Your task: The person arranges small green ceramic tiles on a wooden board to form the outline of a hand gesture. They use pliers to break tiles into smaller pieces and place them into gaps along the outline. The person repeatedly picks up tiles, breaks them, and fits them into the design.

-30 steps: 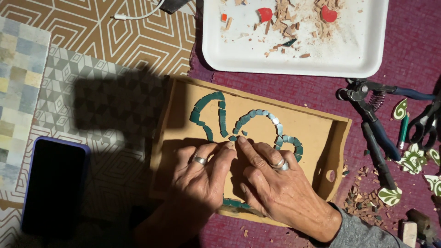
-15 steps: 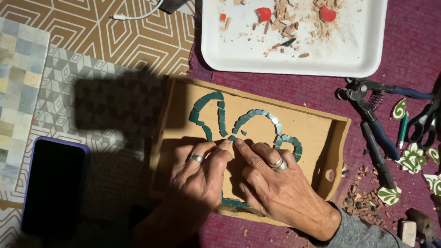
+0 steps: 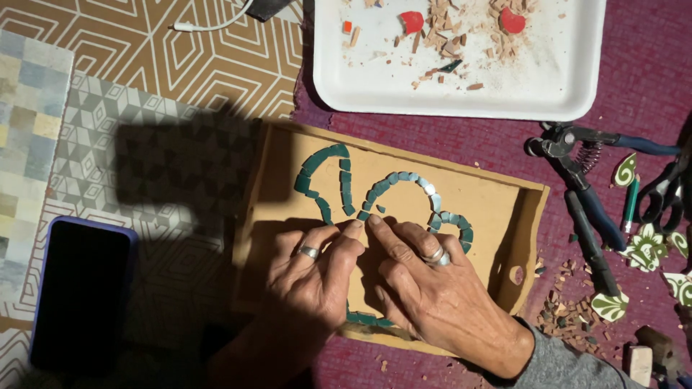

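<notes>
Both hands lie palm-down, side by side, index fingertips meeting. The left hand [image 3: 313, 277] wears a ring; the right hand [image 3: 425, 288], also ringed, shows a grey sleeve at the wrist.

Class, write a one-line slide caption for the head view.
Left hand and right hand press teal tile pieces into a wooden tray.

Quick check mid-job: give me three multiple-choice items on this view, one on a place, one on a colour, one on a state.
1. Where is the phone?
A. left of the wooden tray
B. inside the white tray
C. beside the nippers

2. What colour are the tile pieces laid in the wooden tray?
A. red
B. teal green
C. yellow

3. What are the left hand and right hand doing?
A. gripping the nippers
B. resting off the tray
C. fingertips meeting on the tray floor

Answers: 1 A, it lies at the left edge; 2 B, the curved lines are teal; 3 C, both forefingers touch there.
</notes>
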